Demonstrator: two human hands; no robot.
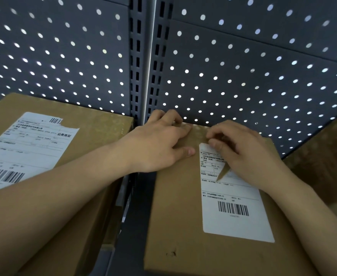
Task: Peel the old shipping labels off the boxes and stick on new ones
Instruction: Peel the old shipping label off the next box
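A brown cardboard box lies in front of me with a white shipping label stuck on its top. The label shows a barcode and a narrow tear near its middle. My left hand holds the box's far left corner, fingers curled over the far edge and thumb flat on the top. My right hand sits on the label's upper part, its curled fingers and thumb pinching at the label's top edge. A second box to the left carries a larger label with a torn upper right corner.
A third cardboard box stands at the right edge. A dark perforated back panel rises close behind the boxes, split by a slotted upright post. A dark gap separates the left and middle boxes.
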